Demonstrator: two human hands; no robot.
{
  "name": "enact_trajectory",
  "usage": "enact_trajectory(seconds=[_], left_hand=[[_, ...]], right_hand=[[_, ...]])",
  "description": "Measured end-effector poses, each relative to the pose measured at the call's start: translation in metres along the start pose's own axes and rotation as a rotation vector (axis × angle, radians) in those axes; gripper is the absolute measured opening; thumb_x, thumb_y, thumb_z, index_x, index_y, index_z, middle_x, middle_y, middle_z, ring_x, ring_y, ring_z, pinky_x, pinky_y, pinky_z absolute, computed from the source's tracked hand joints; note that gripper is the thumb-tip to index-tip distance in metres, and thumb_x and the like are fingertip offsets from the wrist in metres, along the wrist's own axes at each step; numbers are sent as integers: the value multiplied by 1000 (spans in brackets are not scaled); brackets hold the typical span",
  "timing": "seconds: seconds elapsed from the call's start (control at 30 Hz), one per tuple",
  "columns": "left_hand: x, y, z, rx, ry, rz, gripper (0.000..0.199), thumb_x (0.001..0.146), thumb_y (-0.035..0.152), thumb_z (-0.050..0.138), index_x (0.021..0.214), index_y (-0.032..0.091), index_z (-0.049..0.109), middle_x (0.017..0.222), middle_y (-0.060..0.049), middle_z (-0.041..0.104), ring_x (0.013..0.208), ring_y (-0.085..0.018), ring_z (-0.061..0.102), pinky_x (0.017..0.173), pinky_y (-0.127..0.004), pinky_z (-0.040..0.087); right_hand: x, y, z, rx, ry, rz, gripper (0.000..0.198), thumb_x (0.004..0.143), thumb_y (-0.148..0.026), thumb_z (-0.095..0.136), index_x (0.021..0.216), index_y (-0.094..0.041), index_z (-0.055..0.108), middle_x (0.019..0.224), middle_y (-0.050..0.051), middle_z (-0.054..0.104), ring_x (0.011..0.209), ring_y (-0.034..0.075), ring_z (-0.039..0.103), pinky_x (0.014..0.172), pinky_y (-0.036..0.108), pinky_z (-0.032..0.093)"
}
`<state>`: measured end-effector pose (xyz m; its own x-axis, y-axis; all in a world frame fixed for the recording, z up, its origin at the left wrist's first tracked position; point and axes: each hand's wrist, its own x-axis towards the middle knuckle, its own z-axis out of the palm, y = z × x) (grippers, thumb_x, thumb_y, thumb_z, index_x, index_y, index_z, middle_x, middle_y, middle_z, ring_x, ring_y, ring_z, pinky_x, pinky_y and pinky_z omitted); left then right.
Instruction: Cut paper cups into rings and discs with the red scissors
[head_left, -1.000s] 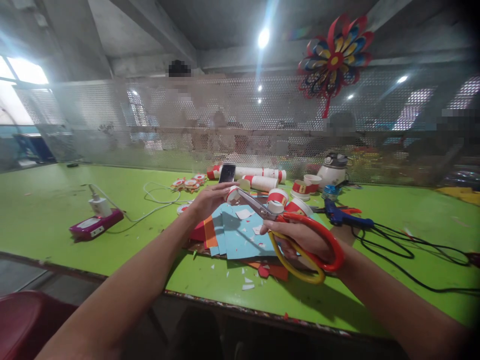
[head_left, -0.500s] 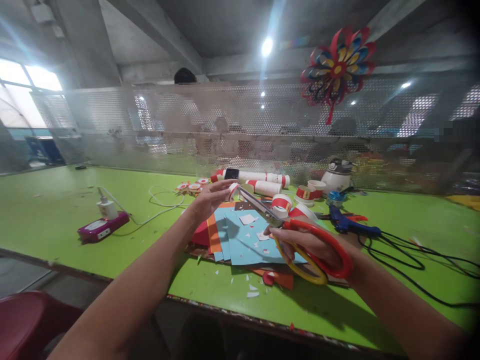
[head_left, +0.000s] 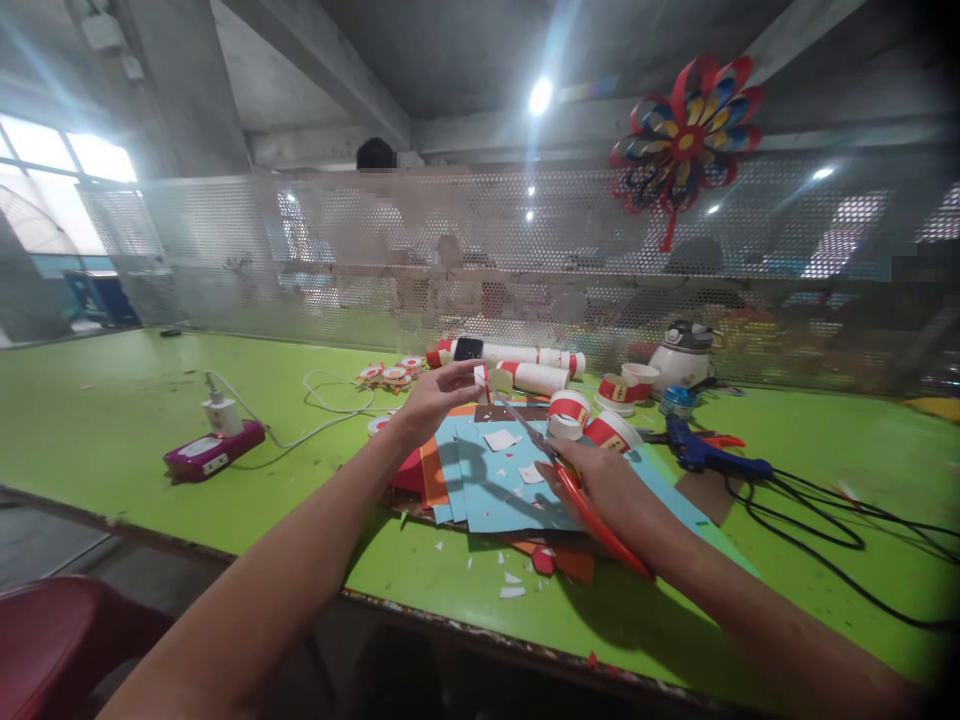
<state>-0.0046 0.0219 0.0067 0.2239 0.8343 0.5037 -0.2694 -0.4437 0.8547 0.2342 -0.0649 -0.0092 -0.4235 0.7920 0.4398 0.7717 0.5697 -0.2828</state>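
Note:
My left hand (head_left: 435, 400) pinches a small red-and-white piece of paper cup (head_left: 481, 384) above the sheets. In my right hand (head_left: 600, 485) is a large pair of scissors (head_left: 592, 515) with red handles, turned edge-on, blades pointing toward the piece. Whether the blades touch it I cannot tell. Below both hands lie light blue paper sheets (head_left: 495, 500) strewn with white and red scraps. Two cut paper cups (head_left: 568, 412) rest just beyond the scissors. Behind my left hand are several flower-like cut pieces (head_left: 395, 375) in red and white.
A blue glue gun (head_left: 712, 450) with black cable lies at right. Stacked cups (head_left: 532, 377) carry a phone (head_left: 469, 349) at the back, near a white kettle-like container (head_left: 681, 355). A purple power strip (head_left: 214, 450) sits at left. A perforated screen (head_left: 315, 230) bounds the green table.
My right hand has rotated the scissors from a broad side view to edge-on, lowering the blades slightly. The piece in my left hand has turned. The whole view has shifted a little.

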Motion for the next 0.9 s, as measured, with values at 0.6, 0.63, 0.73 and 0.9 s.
enact_trajectory(seconds=[0.6, 0.63, 0.73, 0.9], left_hand=[[-2, -3, 5, -77, 77, -49, 42, 60, 21, 82, 100, 14, 73, 82, -9, 71, 75, -17, 64, 80, -36, 49], [-2, -4, 5, -77, 80, -48, 41, 59, 21, 83, 99, 14, 73, 82, -9, 71, 75, -17, 64, 80, -36, 49], [-2, -6, 7, -83, 95, -45, 41, 59, 22, 83, 98, 13, 73, 83, -9, 70, 76, -17, 64, 81, -38, 49], [-4, -8, 11, -80, 98, -70, 42, 60, 25, 83, 99, 13, 73, 82, -9, 70, 76, -19, 65, 81, -41, 49]], right_hand=[[-3, -9, -7, -142, -35, 51, 35, 92, -19, 45, 124, -15, 59, 109, 16, 71, 97, 33, 66, 75, 38, 47], [-2, -10, -8, -143, -39, 59, 35, 92, -18, 45, 124, -15, 60, 108, 16, 71, 96, 33, 67, 75, 38, 47], [-2, -11, -7, -163, -51, 87, 34, 93, -19, 44, 124, -16, 60, 105, 15, 72, 94, 33, 67, 73, 37, 46], [-3, -12, -4, -234, -75, 98, 34, 95, -21, 42, 124, -14, 59, 98, 16, 74, 86, 31, 69, 66, 33, 44]])
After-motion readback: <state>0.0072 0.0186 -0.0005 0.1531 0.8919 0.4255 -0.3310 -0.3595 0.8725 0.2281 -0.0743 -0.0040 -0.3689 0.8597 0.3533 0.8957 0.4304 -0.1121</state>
